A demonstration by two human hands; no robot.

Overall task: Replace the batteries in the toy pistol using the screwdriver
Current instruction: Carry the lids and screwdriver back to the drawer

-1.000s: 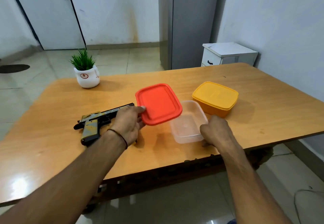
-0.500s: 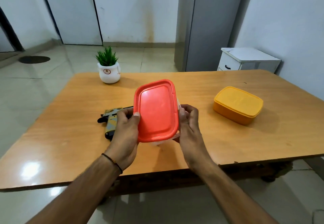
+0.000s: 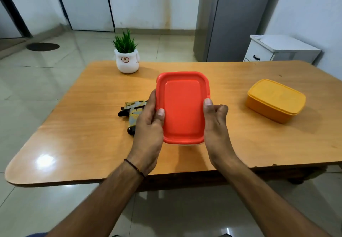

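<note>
A clear plastic box with a red lid (image 3: 182,105) is held above the wooden table (image 3: 83,129), lid facing me. My left hand (image 3: 148,125) grips its left edge with the thumb on the lid. My right hand (image 3: 215,123) grips its right edge the same way. Only a sliver of the clear box shows below the lid. The toy pistol (image 3: 133,113), camouflage-patterned with a black grip, lies on the table behind my left hand, partly hidden by it. No screwdriver or batteries are visible.
A closed yellow box (image 3: 275,99) sits on the table's right side. A small green plant in a white pot (image 3: 126,58) stands at the far edge. A grey fridge (image 3: 231,18) and a white cabinet (image 3: 281,51) stand behind the table.
One second ago my left hand held the red lid apart from the open clear box on the table. The lid now sits on the box, and both hands hold it raised and turned lengthwise.
</note>
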